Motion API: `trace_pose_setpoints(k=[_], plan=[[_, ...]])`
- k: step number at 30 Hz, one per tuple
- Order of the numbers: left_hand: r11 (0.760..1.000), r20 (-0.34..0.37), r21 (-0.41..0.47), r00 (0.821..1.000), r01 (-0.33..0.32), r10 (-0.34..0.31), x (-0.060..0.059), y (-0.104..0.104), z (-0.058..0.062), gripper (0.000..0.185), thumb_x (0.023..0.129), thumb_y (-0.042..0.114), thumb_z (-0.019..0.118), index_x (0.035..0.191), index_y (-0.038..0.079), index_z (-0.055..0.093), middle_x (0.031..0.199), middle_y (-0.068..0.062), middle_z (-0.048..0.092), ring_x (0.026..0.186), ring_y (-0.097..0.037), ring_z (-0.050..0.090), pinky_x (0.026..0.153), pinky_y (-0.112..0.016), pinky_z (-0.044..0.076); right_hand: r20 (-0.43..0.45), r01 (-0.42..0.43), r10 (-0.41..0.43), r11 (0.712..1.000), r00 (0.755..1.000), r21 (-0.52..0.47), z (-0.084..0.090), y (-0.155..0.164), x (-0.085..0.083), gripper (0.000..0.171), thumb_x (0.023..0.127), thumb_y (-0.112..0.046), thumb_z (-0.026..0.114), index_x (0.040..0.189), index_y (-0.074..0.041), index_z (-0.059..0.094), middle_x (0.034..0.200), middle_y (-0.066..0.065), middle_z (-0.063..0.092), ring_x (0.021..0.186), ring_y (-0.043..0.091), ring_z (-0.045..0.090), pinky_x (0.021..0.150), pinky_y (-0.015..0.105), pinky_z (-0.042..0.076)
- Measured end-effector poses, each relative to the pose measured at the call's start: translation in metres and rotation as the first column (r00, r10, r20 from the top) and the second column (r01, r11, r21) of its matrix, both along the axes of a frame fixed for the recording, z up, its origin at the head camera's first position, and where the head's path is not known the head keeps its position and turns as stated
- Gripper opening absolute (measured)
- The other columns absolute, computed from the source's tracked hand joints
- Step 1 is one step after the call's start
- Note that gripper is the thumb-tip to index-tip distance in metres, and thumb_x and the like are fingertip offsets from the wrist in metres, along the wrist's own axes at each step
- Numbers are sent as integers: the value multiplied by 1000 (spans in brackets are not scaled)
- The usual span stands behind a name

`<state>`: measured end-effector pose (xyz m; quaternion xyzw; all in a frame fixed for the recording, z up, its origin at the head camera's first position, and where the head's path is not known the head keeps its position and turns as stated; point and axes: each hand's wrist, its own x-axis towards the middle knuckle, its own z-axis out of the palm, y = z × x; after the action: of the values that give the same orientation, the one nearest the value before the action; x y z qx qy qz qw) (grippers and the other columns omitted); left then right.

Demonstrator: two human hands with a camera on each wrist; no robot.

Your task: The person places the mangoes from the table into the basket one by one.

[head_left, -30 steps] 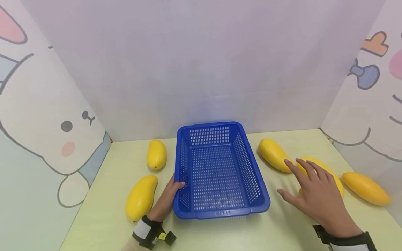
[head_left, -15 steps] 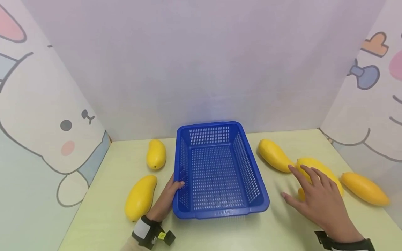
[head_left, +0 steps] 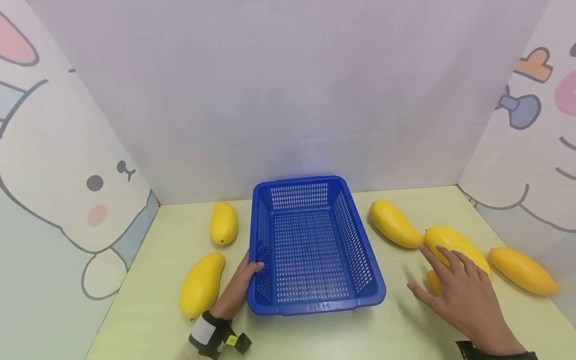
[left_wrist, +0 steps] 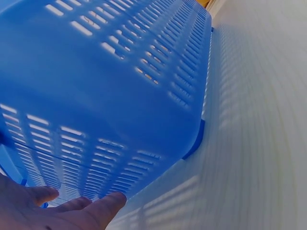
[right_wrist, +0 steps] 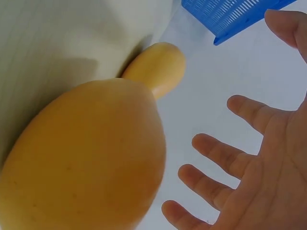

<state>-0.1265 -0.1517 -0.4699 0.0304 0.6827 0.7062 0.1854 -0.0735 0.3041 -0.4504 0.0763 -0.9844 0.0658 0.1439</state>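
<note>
A blue slotted basket (head_left: pixel 315 306) stands empty in the middle of the pale green table. My left hand (head_left: pixel 243 282) holds its left wall, thumb hooked over the rim and fingers (left_wrist: pixel 96 211) flat against the outside of the basket (left_wrist: pixel 120 86). My right hand (head_left: pixel 456 287) hovers with fingers spread over a yellow mango (head_left: pixel 452 241) to the right of the basket. In the right wrist view that mango (right_wrist: pixel 86 158) lies close under the open palm (right_wrist: pixel 259 163), apart from it. Another mango (right_wrist: pixel 160 67) lies just beyond.
Two more mangoes lie on the right, one nearer the back (head_left: pixel 393 223) and one at the far right (head_left: pixel 522 271). Left of the basket lie two others, one at the back (head_left: pixel 223 223) and one at the front (head_left: pixel 201 285). Cartoon-printed walls close in three sides.
My right hand has drifted a little toward me and lower over the middle right mango. The left hand and the basket have stayed put.
</note>
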Motion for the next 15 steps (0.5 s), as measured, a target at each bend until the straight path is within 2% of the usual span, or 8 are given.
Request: trace_pose_setpoints(k=[15], plan=[[1000, 13, -8, 1000, 10, -10, 0, -1, 1, 71, 104, 27, 37, 164, 22, 0, 168, -17, 9, 149, -41, 20, 117, -66, 13, 61, 46, -46, 999, 997, 4, -17, 7, 4, 94, 79, -67, 73, 154, -22, 41, 141, 25, 44, 119, 55, 40, 87, 76, 35]])
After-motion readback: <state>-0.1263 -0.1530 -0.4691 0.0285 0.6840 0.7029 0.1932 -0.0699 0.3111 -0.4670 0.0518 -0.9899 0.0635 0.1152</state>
